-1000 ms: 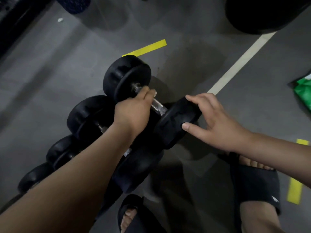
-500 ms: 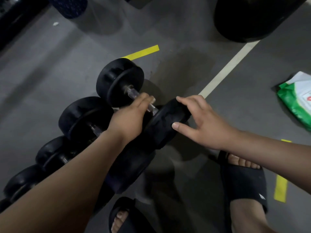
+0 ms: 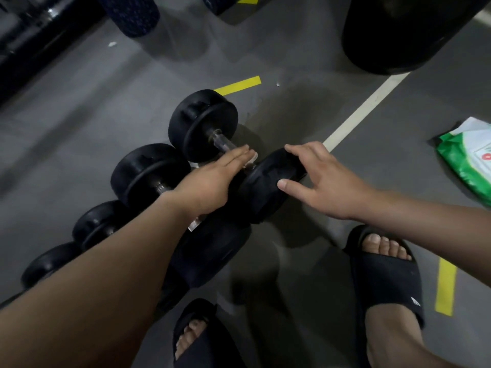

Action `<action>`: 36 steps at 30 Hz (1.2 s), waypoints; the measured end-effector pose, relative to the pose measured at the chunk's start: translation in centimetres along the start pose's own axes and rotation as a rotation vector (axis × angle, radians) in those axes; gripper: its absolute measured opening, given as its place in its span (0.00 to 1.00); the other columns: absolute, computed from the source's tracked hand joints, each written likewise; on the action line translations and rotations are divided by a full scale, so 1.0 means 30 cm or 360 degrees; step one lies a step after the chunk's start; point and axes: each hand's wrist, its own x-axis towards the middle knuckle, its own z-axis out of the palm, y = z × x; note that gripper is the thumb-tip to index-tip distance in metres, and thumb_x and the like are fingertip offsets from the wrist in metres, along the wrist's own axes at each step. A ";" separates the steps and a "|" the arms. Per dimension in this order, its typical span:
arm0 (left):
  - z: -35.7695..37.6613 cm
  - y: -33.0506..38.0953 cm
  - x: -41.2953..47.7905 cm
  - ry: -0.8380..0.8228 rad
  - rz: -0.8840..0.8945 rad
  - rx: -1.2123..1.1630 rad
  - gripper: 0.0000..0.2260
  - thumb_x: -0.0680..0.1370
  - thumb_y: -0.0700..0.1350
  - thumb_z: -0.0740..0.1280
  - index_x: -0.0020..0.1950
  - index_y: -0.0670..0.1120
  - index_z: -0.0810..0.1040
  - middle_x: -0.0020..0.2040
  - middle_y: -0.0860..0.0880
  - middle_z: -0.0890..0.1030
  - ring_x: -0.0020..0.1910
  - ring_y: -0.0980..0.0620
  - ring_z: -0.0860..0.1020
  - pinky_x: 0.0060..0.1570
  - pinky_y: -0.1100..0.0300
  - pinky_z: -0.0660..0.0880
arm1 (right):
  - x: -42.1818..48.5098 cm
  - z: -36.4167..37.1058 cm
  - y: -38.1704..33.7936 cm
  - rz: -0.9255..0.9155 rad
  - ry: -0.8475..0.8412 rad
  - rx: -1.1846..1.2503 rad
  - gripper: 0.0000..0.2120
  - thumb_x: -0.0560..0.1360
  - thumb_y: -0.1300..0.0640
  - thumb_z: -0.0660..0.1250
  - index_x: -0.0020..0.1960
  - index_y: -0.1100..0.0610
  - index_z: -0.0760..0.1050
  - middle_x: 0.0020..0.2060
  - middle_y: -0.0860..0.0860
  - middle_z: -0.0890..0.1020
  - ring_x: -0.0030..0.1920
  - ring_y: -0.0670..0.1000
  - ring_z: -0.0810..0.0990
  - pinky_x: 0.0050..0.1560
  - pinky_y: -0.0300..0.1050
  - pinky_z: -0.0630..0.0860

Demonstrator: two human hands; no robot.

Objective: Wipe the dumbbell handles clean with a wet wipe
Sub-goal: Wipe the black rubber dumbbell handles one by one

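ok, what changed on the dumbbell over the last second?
The left hand slid along the handle from the far weight toward the near weight, and its curled grip flattened into straight fingers lying on it. The right hand stayed spread on the near weight.

— Where does the view look from?
— From the person's head, facing forward and steeply down at the grey painted floor (image 3: 79, 134) (wide-angle lens).
— How near?
— Close: the left hand (image 3: 210, 181) and right hand (image 3: 326, 181) fill mid-frame, with the black slide sandals (image 3: 385, 277) right beneath, by the bottom edge.
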 end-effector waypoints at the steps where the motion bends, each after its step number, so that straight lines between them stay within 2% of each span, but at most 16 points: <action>1: -0.014 0.001 0.006 0.0015 0.0034 0.0106 0.41 0.75 0.32 0.60 0.81 0.62 0.53 0.82 0.62 0.53 0.77 0.51 0.62 0.70 0.49 0.68 | 0.001 -0.004 -0.004 0.0002 -0.0004 -0.0017 0.40 0.73 0.31 0.60 0.79 0.50 0.59 0.69 0.49 0.65 0.71 0.50 0.66 0.73 0.47 0.64; 3: -0.033 0.003 0.019 0.0095 0.0057 0.0350 0.36 0.77 0.34 0.60 0.81 0.61 0.58 0.80 0.60 0.60 0.74 0.49 0.61 0.67 0.49 0.64 | 0.008 -0.009 -0.009 -0.0011 -0.0015 -0.0057 0.41 0.72 0.29 0.59 0.77 0.51 0.61 0.68 0.49 0.67 0.71 0.51 0.67 0.73 0.48 0.66; 5: -0.035 0.005 0.029 0.0215 0.0063 0.0388 0.31 0.78 0.36 0.62 0.79 0.58 0.64 0.77 0.59 0.66 0.70 0.48 0.61 0.64 0.48 0.62 | 0.021 -0.016 -0.013 -0.0009 -0.0031 -0.0084 0.41 0.70 0.29 0.59 0.76 0.51 0.63 0.67 0.50 0.68 0.70 0.52 0.68 0.72 0.50 0.67; 8: 0.000 0.010 0.033 0.0403 0.0177 0.0319 0.23 0.78 0.36 0.68 0.72 0.50 0.76 0.65 0.50 0.77 0.65 0.43 0.69 0.60 0.47 0.72 | 0.036 -0.027 -0.026 -0.0011 -0.0051 -0.0128 0.37 0.72 0.32 0.63 0.73 0.51 0.64 0.66 0.51 0.69 0.68 0.53 0.69 0.70 0.51 0.69; 10: 0.026 0.001 0.045 0.0510 0.0264 0.0211 0.17 0.78 0.38 0.69 0.67 0.47 0.80 0.58 0.46 0.78 0.59 0.43 0.74 0.56 0.47 0.77 | 0.044 -0.039 -0.027 -0.0020 -0.0073 -0.0153 0.36 0.71 0.32 0.64 0.72 0.51 0.65 0.65 0.50 0.69 0.67 0.52 0.70 0.69 0.50 0.69; 13: 0.041 0.013 0.046 0.0518 0.0391 0.0107 0.14 0.78 0.38 0.68 0.63 0.44 0.81 0.56 0.45 0.77 0.56 0.45 0.74 0.55 0.51 0.77 | 0.063 -0.045 -0.010 -0.0040 -0.0086 -0.0113 0.36 0.68 0.29 0.62 0.69 0.49 0.67 0.60 0.48 0.70 0.62 0.51 0.72 0.66 0.49 0.71; 16: 0.027 0.004 0.043 0.0491 0.0452 0.0148 0.13 0.79 0.39 0.67 0.63 0.45 0.81 0.55 0.45 0.77 0.54 0.46 0.74 0.49 0.54 0.77 | 0.103 -0.045 0.003 -0.0050 -0.0037 -0.0035 0.27 0.71 0.31 0.61 0.61 0.48 0.70 0.56 0.48 0.72 0.58 0.50 0.74 0.62 0.50 0.73; 18: 0.026 -0.026 0.052 0.0564 0.0259 0.0142 0.17 0.79 0.39 0.69 0.67 0.46 0.79 0.54 0.45 0.75 0.54 0.46 0.74 0.46 0.52 0.79 | 0.146 -0.039 -0.001 -0.0036 -0.0023 -0.0032 0.23 0.72 0.31 0.59 0.56 0.47 0.71 0.53 0.48 0.73 0.55 0.50 0.74 0.60 0.49 0.73; 21: 0.043 -0.020 0.068 0.0698 -0.0195 0.0014 0.19 0.80 0.37 0.66 0.71 0.44 0.76 0.57 0.43 0.73 0.56 0.43 0.73 0.47 0.46 0.79 | 0.225 -0.026 -0.022 0.0060 -0.0041 -0.0047 0.17 0.76 0.37 0.60 0.47 0.49 0.76 0.47 0.48 0.74 0.50 0.49 0.76 0.56 0.46 0.72; 23: 0.057 0.023 0.071 0.0654 -0.0238 -0.0025 0.18 0.80 0.37 0.65 0.70 0.42 0.76 0.59 0.42 0.73 0.57 0.41 0.73 0.50 0.46 0.78 | 0.281 -0.024 -0.046 0.0096 -0.0078 -0.0101 0.16 0.78 0.41 0.61 0.43 0.52 0.77 0.43 0.49 0.77 0.49 0.51 0.77 0.54 0.47 0.72; 25: 0.068 0.042 0.065 0.0617 -0.0096 -0.0015 0.18 0.79 0.37 0.66 0.69 0.41 0.77 0.58 0.41 0.74 0.56 0.40 0.74 0.49 0.48 0.78 | 0.324 -0.025 -0.071 0.0098 -0.0123 -0.0132 0.15 0.79 0.44 0.63 0.40 0.53 0.77 0.40 0.48 0.79 0.46 0.51 0.78 0.49 0.48 0.73; 27: 0.054 0.015 0.067 0.0688 -0.0114 0.0005 0.20 0.79 0.37 0.65 0.71 0.42 0.76 0.58 0.41 0.73 0.57 0.39 0.74 0.47 0.47 0.79 | 0.355 -0.022 -0.090 0.0089 -0.0152 -0.0134 0.13 0.78 0.46 0.64 0.39 0.52 0.76 0.37 0.47 0.80 0.43 0.50 0.78 0.45 0.47 0.72; 29: 0.031 -0.021 0.081 0.0677 -0.0357 0.0009 0.23 0.81 0.37 0.62 0.76 0.44 0.70 0.62 0.41 0.71 0.59 0.39 0.72 0.49 0.44 0.78 | 0.378 -0.015 -0.106 0.0061 -0.0171 -0.0132 0.11 0.78 0.48 0.65 0.39 0.51 0.77 0.35 0.46 0.79 0.41 0.49 0.77 0.42 0.44 0.69; 31: 0.016 -0.011 0.084 0.0614 -0.0510 0.0013 0.24 0.82 0.38 0.60 0.79 0.44 0.65 0.65 0.41 0.68 0.60 0.39 0.71 0.53 0.45 0.76 | 0.394 -0.011 -0.121 0.0048 -0.0194 -0.0111 0.09 0.78 0.50 0.66 0.40 0.52 0.77 0.34 0.45 0.78 0.40 0.49 0.76 0.41 0.43 0.66; 34: 0.025 0.028 0.073 0.0606 -0.0418 -0.0011 0.22 0.81 0.37 0.61 0.76 0.43 0.69 0.66 0.40 0.70 0.61 0.39 0.73 0.55 0.49 0.75 | 0.405 -0.010 -0.133 0.0044 -0.0217 -0.0090 0.09 0.77 0.51 0.66 0.42 0.53 0.80 0.34 0.45 0.78 0.41 0.49 0.77 0.40 0.42 0.66; 36: 0.031 0.044 0.067 0.0509 -0.0344 -0.0098 0.19 0.81 0.35 0.61 0.72 0.43 0.74 0.65 0.40 0.73 0.59 0.41 0.75 0.54 0.55 0.73 | 0.399 -0.010 -0.133 0.0050 -0.0181 -0.0071 0.09 0.77 0.52 0.66 0.42 0.54 0.80 0.35 0.47 0.79 0.42 0.50 0.78 0.40 0.42 0.67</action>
